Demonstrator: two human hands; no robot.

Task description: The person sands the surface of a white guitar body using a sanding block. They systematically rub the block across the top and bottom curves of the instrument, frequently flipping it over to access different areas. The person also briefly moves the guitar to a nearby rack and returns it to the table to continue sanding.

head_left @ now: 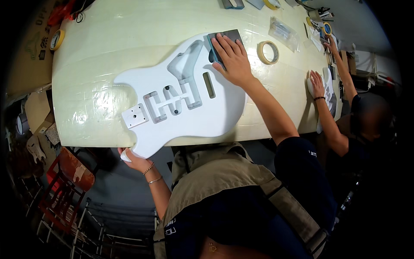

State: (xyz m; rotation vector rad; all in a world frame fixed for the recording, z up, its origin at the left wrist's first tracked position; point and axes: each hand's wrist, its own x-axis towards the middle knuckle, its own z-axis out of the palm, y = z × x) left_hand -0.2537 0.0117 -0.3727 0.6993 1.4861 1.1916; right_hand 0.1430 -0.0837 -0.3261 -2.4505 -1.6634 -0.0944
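Note:
A white electric guitar body (185,123) lies on the table, with its routed cavities and neck pocket facing up. My left hand (137,161) is closed around the horn at its near left, which sticks out past the table edge. My right hand (235,60) rests on a dark grey sanding block (233,35) with a blue side, at the body's far right edge. The fingers lie over the block's top, with the thumb at its near left side. Part of the block is hidden under the palm.
A roll of masking tape (268,52) lies right of the block on the pale table (90,108). Beyond it is a clear plastic bag (284,33). Another person's hand (317,84) is on a second white body at right. A wooden chair (75,172) stands lower left.

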